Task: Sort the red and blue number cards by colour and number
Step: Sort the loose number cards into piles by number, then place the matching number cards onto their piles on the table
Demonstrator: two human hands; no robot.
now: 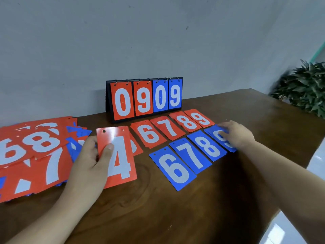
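My left hand (91, 159) pinched the red 4 card (119, 155) over the red row's (174, 128) left end; my right hand (236, 135) lay, seemingly flat-fingered, on the blue 9 (216, 134). Next, the 4 needed laying down in line.

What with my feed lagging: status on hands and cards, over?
Left hand grips red 4 card. Right hand rests on blue 9 card. Red row 6-9, blue row 6-8 laid out. Unsorted pile at left; nothing blocking.
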